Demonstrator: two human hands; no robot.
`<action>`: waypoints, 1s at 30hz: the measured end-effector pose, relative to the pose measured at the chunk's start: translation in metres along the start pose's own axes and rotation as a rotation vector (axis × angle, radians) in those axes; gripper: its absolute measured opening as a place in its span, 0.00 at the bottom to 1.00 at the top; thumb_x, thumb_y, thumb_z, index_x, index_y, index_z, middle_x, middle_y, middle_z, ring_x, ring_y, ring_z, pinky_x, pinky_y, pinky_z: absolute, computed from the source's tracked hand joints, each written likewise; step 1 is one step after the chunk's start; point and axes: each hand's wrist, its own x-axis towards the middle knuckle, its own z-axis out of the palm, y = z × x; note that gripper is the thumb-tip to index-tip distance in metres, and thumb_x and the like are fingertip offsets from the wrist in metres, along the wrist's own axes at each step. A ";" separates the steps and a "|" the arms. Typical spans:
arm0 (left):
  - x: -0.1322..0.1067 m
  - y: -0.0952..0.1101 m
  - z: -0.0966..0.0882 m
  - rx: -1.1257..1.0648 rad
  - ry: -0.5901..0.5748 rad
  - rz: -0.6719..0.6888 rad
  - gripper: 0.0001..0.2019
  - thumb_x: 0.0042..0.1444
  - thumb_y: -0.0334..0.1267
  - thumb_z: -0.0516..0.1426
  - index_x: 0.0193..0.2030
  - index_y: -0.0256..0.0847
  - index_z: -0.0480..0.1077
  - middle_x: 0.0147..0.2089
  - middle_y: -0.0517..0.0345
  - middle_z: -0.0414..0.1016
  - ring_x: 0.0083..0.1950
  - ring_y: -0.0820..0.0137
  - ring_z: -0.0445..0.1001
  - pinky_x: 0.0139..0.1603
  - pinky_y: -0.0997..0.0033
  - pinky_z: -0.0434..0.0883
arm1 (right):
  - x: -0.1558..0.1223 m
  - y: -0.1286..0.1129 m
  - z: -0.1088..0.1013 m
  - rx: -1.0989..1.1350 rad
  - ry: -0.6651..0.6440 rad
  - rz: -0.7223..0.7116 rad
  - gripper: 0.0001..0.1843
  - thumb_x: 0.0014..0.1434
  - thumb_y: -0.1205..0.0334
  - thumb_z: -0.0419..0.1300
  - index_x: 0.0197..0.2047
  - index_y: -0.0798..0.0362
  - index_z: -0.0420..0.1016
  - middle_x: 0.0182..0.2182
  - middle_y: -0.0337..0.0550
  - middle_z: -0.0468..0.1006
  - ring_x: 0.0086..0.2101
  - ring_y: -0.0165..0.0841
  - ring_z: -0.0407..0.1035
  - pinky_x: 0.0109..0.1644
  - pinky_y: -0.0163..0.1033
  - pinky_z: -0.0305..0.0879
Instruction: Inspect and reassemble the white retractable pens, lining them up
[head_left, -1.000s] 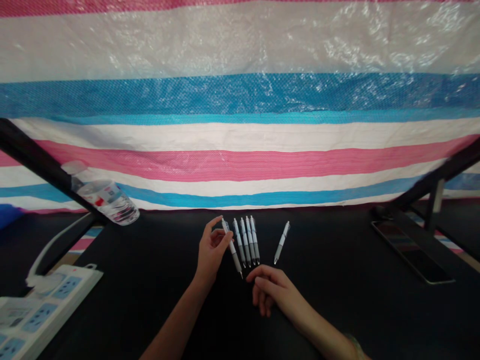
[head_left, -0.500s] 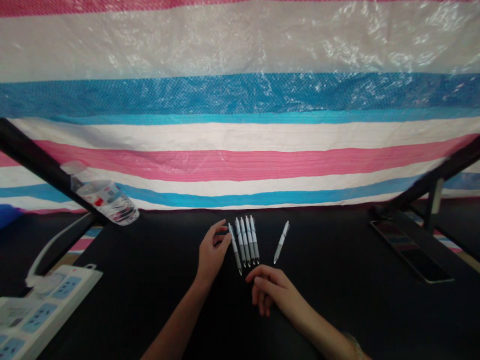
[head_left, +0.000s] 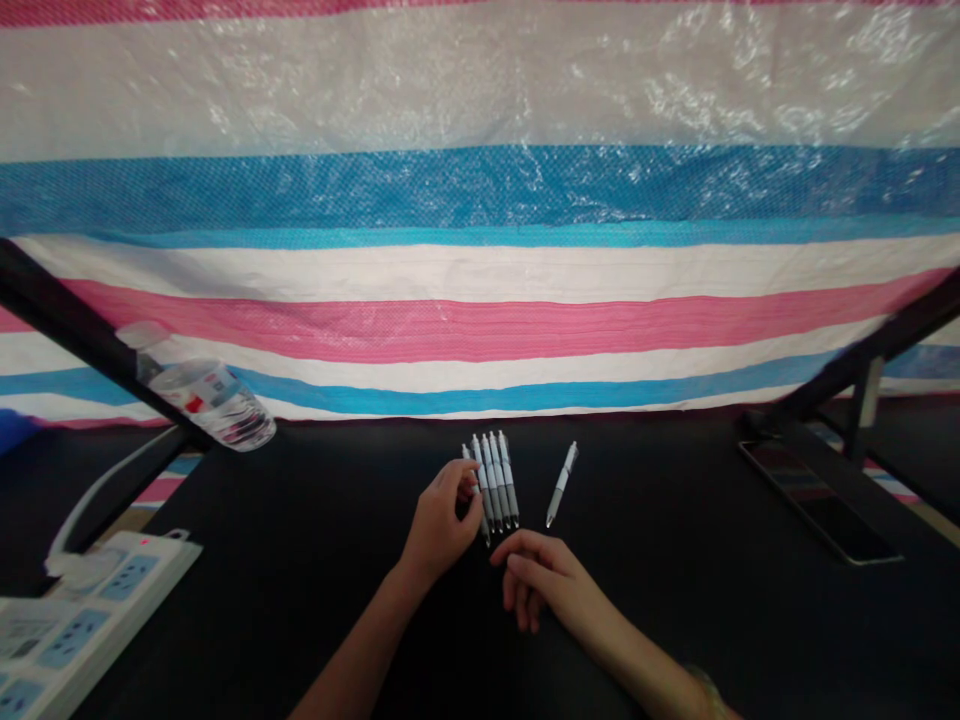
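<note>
A striped plastic sheet (head_left: 480,190) fills the upper half of the frame, above a black tabletop (head_left: 660,480); a phone (head_left: 817,500) lies at right and a power strip (head_left: 112,610) at lower left. Just below centre, four white-and-grey pens (head_left: 496,490) lie side by side, with a leftmost pen (head_left: 485,532) close along their left edge and a separate pen (head_left: 562,485) apart to the right. Each pen looks light, stiff and sturdy, its smooth white barrel probably slicker than the grey grip, and likely to roll if nudged; a pinch across mid-barrel should suit. The left hand (head_left: 442,520) is bent over the leftmost pen, which runs past its index finger and thumb; whether they pinch it or merely touch, I cannot tell. The right hand (head_left: 544,575), loosely curled and holding nothing visible, rests just below the row's tips.
</note>
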 end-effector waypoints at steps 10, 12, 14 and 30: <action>0.003 0.004 -0.003 -0.087 0.043 -0.010 0.15 0.54 0.27 0.56 0.48 0.42 0.70 0.40 0.54 0.75 0.40 0.65 0.76 0.45 0.63 0.74 | -0.008 -0.008 -0.005 -0.353 0.166 -0.231 0.13 0.64 0.53 0.52 0.41 0.53 0.71 0.25 0.38 0.73 0.23 0.29 0.67 0.25 0.34 0.61; 0.003 0.005 -0.003 -0.106 0.055 -0.022 0.14 0.53 0.28 0.57 0.47 0.42 0.71 0.40 0.54 0.76 0.40 0.65 0.77 0.44 0.63 0.74 | -0.011 -0.013 -0.008 -0.646 0.311 -0.402 0.09 0.64 0.62 0.52 0.42 0.52 0.73 0.30 0.42 0.75 0.31 0.34 0.70 0.35 0.39 0.66; 0.004 0.005 -0.004 -0.111 0.058 -0.030 0.14 0.54 0.28 0.57 0.47 0.42 0.71 0.40 0.54 0.77 0.39 0.65 0.77 0.44 0.64 0.74 | -0.012 -0.015 -0.012 -0.891 0.435 -0.540 0.11 0.62 0.69 0.51 0.44 0.52 0.73 0.38 0.47 0.76 0.41 0.39 0.70 0.45 0.44 0.67; 0.007 0.016 -0.015 -0.586 -0.095 -0.263 0.07 0.52 0.34 0.60 0.39 0.38 0.73 0.33 0.56 0.76 0.29 0.70 0.73 0.30 0.71 0.69 | -0.002 -0.005 -0.027 -1.647 0.510 -0.613 0.17 0.59 0.80 0.54 0.44 0.52 0.76 0.43 0.47 0.79 0.49 0.44 0.67 0.51 0.46 0.63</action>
